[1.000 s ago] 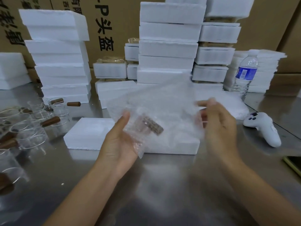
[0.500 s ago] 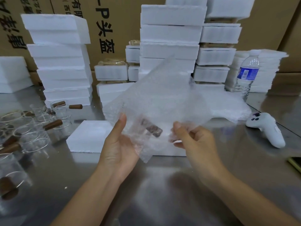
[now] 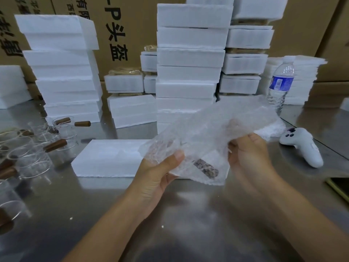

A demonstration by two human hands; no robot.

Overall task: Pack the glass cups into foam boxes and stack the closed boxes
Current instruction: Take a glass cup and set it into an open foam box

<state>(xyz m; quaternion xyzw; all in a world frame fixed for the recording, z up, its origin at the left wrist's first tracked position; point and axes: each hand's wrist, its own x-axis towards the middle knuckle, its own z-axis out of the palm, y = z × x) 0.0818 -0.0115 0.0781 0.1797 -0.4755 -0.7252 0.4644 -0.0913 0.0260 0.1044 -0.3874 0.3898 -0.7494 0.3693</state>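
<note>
Now the right hand (image 3: 249,154) sits higher and farther out to the right than half a second ago, when it was low and close beside the left hand (image 3: 160,173). The bubble wrap (image 3: 213,129), which then stood up in a tall sheet above both hands, is drawn out sideways between them and slopes up toward the right. The left thumb, earlier laid along the sheet, is folded down onto it.

Just beyond the hands a closed foam box (image 3: 109,157) lies flat on the steel table (image 3: 188,214), partly covered by the wrap. Behind it rise stacks of foam boxes (image 3: 190,59), with cardboard cartons (image 3: 120,25) at the back. Well to the left of the left hand stand loose glass cups (image 3: 34,150) with brown handles. To the right of the right hand lie a white controller (image 3: 302,146) and, farther back, a water bottle (image 3: 281,82).

The left hand pinches the near left edge of the wrap, thumb pressed on top against the fingers beneath. The right hand has its fingers curled round a bunched fold of the same sheet. Between the two hands, low in the wrap, the wrapped cup (image 3: 205,168) shows only as a brown handle; its glass is too blurred by the bubbles to make out.
</note>
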